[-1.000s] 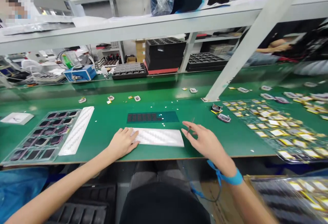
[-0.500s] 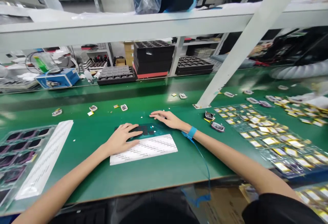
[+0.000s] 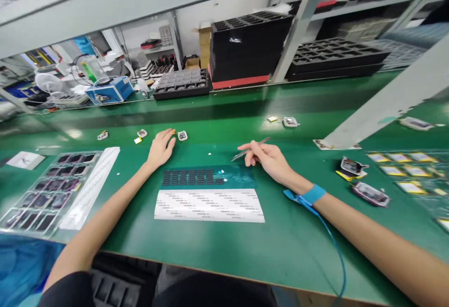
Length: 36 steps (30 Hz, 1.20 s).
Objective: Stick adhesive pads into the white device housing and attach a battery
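Note:
My left hand (image 3: 161,149) reaches over the bench, thumb apart from the fingers. Its fingertips are at a small yellow-edged piece, mostly hidden under them, beside a small pale-rimmed device case (image 3: 182,135). My right hand (image 3: 268,157), with a blue wrist strap (image 3: 313,195), holds thin metal tweezers (image 3: 240,155) slanting down to the left. Between and below the hands lies a teal film sheet (image 3: 242,176) with rows of black adhesive strips (image 3: 189,176) and a few tiny white and blue scraps. A printed white backing paper (image 3: 210,205) adjoins its near edge.
To the left are a clear tray of dark-screened devices (image 3: 58,199) and a white paper strip (image 3: 91,185). Open device cases (image 3: 370,193) and yellow-edged batteries (image 3: 409,186) lie right, past a slanting white post (image 3: 386,96). Black trays (image 3: 249,47) are stacked behind.
My left hand has left the film sheet and moved forward to the small yellow-edged piece. Tweezers now show in my right hand. The head view has shifted and moved closer to the bench.

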Tool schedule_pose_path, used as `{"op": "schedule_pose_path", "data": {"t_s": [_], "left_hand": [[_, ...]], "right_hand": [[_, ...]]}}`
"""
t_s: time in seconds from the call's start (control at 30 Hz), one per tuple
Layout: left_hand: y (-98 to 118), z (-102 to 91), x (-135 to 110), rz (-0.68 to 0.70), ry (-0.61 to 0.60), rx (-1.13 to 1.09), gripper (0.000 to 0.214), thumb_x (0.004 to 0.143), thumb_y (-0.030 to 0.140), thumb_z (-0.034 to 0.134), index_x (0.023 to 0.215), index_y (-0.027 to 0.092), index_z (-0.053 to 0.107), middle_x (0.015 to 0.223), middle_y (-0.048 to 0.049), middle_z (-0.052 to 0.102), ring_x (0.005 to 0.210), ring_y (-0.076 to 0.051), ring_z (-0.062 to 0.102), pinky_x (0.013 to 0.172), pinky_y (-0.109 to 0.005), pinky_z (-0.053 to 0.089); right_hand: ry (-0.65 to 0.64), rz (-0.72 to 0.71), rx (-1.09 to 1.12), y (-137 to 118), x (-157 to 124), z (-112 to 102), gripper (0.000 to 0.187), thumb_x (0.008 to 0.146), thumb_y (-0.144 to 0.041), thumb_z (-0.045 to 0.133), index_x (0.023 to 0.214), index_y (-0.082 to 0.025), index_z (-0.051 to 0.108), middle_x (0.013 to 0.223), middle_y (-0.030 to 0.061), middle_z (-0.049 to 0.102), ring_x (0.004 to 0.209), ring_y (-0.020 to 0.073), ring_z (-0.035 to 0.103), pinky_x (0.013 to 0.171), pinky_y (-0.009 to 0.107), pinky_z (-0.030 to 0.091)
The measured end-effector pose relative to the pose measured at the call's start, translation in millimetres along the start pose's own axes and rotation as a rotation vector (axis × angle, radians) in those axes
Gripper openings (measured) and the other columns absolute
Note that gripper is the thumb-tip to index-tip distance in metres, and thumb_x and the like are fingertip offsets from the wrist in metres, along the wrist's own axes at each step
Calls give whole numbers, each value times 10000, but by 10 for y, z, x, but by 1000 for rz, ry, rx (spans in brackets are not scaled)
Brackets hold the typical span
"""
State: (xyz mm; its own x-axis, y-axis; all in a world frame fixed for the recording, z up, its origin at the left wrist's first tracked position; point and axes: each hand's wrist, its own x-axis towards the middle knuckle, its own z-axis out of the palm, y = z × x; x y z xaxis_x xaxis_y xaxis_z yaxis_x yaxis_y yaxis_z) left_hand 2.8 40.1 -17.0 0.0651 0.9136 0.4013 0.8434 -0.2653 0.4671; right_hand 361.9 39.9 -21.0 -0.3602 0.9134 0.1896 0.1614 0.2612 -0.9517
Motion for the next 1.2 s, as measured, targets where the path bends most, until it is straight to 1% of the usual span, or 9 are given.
{"op": "schedule_pose_path", "data": {"t_s": [0.17, 0.33, 0.47, 0.57, 0.67, 0.77, 0.83, 0.93, 1.2], "left_hand": [[-70, 175, 353, -82, -42, -28, 178, 830, 239, 717, 992, 168, 691, 1270, -146, 705, 1318, -313, 552, 1136, -463, 401], [82, 91, 236, -125, 42, -169, 113, 822, 228, 694, 828, 170, 597, 916, -84, 756, 906, -234, 700, 911, -383, 535], [469, -104, -96, -106, 104, -325, 116, 891, 274, 601, 842, 173, 572, 879, -69, 742, 868, -202, 702, 855, -340, 551], [938, -207, -429, -125, 18, -647, 244, 937, 372, 594, 1072, 170, 571, 806, -43, 747, 673, -160, 709, 653, -275, 570], [1391, -222, -771, -207, -201, -967, 407, 897, 367, 693, 1237, 169, 592, 721, -13, 735, 492, -126, 659, 540, -248, 566], [1650, -185, -1027, -316, -361, -1110, 301, 875, 341, 734, 1098, 173, 623, 712, 1, 723, 519, -142, 706, 520, -228, 581], [1707, -159, -1123, -360, -408, -1204, 259, 893, 342, 725, 1037, 195, 568, 729, 12, 721, 574, -158, 738, 582, -253, 619], [1701, -136, -1188, -351, -399, -1291, 247, 934, 338, 690, 997, 227, 478, 751, 22, 716, 616, -159, 751, 641, -274, 632], [1653, -86, -1302, -223, -312, -1124, 126, 989, 180, 572, 1105, 217, 540, 805, 15, 662, 654, -100, 684, 657, -210, 595]], "right_hand": [[27, -75, -229, -35, -75, -7, 625, 944, -695, 468, 619, -203, 676, 802, 73, 754, 574, 156, 589, 594, 324, 500], [195, -595, -759, -193, -190, -52, 310, 1012, -326, 515, 812, -213, 723, 831, 51, 775, 796, 232, 697, 730, 364, 546], [234, -996, -1052, -545, -394, 32, 170, 969, -83, 509, 1005, -143, 664, 955, 105, 761, 910, 229, 681, 807, 361, 538], [157, -1227, -1195, -774, -613, 192, 212, 970, -51, 480, 1111, -110, 627, 734, 37, 700, 668, 184, 589, 624, 324, 461], [102, -1141, -1120, -883, -809, 376, 215, 1023, -136, 463, 1168, -90, 615, 624, -21, 611, 536, 135, 474, 521, 284, 377], [49, -943, -1054, -880, -910, 506, 243, 1064, -285, 458, 1148, -120, 615, 671, -16, 640, 567, 109, 538, 515, 251, 384], [37, -903, -1026, -839, -930, 542, 168, 1047, -237, 486, 1047, -159, 635, 695, -22, 667, 575, 94, 571, 514, 238, 386], [17, -878, -955, -766, -933, 543, 155, 991, -103, 515, 915, -192, 616, 754, -26, 711, 621, 86, 629, 522, 225, 404], [-6, -703, -765, -677, -958, 577, 95, 980, -202, 627, 1071, -188, 602, 945, 19, 745, 761, 107, 713, 579, 207, 506]]}}
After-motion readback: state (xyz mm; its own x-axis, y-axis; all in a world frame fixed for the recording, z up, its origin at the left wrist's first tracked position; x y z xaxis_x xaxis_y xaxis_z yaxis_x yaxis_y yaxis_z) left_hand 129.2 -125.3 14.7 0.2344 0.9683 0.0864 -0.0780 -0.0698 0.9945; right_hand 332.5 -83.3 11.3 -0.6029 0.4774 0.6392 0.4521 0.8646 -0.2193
